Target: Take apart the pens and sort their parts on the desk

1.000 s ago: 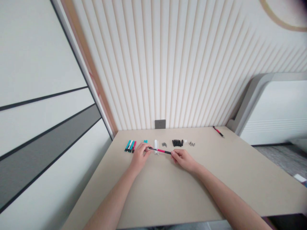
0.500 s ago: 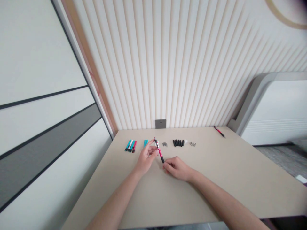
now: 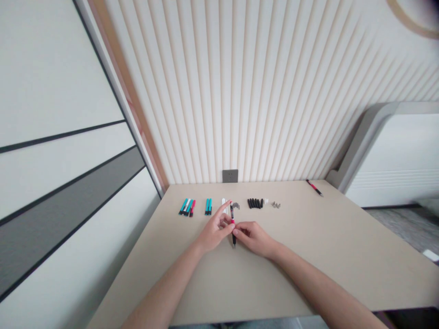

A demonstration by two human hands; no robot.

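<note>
A red and black pen stands nearly upright in the picture between my hands, its tip toward me. My left hand is closed on its middle with the thumb, and the index finger reaches up to its top end. My right hand pinches the black grip from the right side. Just behind the pen lie white pen parts and a small pile of grey metal pieces, both partly covered by my left hand and the pen.
On the left of the table lie several teal, white and red barrels and two teal ones. Black grips, small white bits and metal tips sit right of centre. Another red and black pen lies far right.
The pen has turned from a leftward slant to nearly straight, and its tip now shows below my fingers. My left hand has shifted right, uncovering the two teal barrels.
</note>
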